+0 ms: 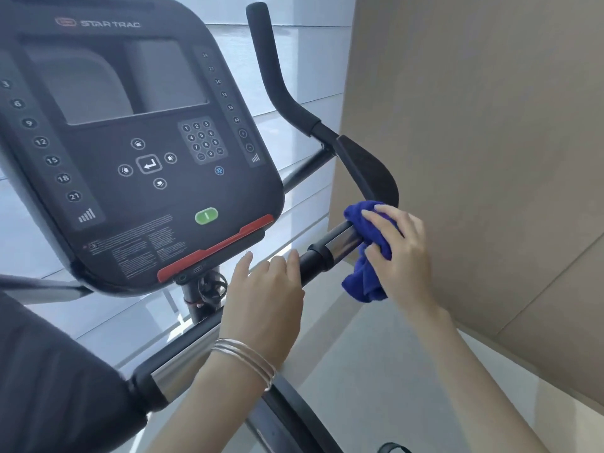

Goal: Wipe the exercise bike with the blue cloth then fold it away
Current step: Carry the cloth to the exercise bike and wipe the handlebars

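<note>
Pale glossy floor tiles [376, 361] fill the lower frame; the matte black exercise bike console [137, 138] occupies the upper left, and a beige panelled wall [490, 125] the right. At lower centre, the left hand [264, 302], fingers loose and gripping nothing, rests on the black handlebar [310, 261]. Right of centre, the right hand [402, 253] clasps the crumpled blue terry cloth [366, 273] around the polished chrome grip sensor [341, 238].

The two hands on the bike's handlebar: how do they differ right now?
The right hand presses the blue cloth around the shiny metal section; the left hand is bare, resting on the black handlebar. The left wrist wears silver bangles; the right wears none. Both rest on one bar.
</note>
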Available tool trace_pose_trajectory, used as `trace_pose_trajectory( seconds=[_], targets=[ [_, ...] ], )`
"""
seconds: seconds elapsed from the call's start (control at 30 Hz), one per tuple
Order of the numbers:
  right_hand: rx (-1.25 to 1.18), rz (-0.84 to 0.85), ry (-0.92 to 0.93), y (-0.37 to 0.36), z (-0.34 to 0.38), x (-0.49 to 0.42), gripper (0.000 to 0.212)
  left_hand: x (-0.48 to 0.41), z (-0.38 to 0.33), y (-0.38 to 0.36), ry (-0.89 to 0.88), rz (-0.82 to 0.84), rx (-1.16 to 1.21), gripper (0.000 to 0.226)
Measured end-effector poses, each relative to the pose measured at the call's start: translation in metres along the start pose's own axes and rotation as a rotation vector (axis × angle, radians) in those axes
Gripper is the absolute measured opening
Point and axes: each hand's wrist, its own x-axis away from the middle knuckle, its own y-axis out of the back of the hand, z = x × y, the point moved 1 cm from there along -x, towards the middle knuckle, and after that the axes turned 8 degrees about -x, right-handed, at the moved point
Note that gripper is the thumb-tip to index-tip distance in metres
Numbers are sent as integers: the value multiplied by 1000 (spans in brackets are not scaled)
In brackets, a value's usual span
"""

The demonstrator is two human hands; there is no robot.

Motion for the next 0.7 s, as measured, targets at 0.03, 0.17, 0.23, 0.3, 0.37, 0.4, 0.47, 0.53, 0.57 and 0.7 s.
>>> trace_pose_trajectory(
  seconds=[0.03, 0.17, 0.23, 0.3, 0.37, 0.4, 0.47, 0.53, 0.57, 0.7],
  targets=[
    [-13, 16, 60, -2, 6, 9, 40, -2, -1, 1, -4, -13, 21, 53],
    [-114, 119, 275, -7, 20, 36, 39, -4, -3, 7, -16, -27, 94, 47],
    [-122, 104, 246, -6, 11, 26, 38, -4, -2, 6, -19, -96, 114, 41],
    [-98, 38, 113, -4, -2, 11, 39, -3, -2, 2, 10, -69, 122, 39],
    [-85, -41, -24, -4, -15, -1, 41, -2, -2, 1, 4, -103, 140, 37],
    [-87, -74, -72, -6, -17, -3, 43, -2, -2, -1, 2, -111, 147, 37],
    [-123, -139, -129, -13, -14, 4, 43, -2, -2, -1, 15, -130, 146, 37],
    [-198, -190, -155, -23, -6, 23, 42, -2, -3, -1, 12, -155, 134, 37],
    [-240, -181, -150, -27, -3, 37, 42, -2, -3, -2, 9, -160, 131, 37],
    [-243, 82, -31, -29, -14, 81, 36, -1, -2, -4, 6, -163, 131, 31]
  ],
)
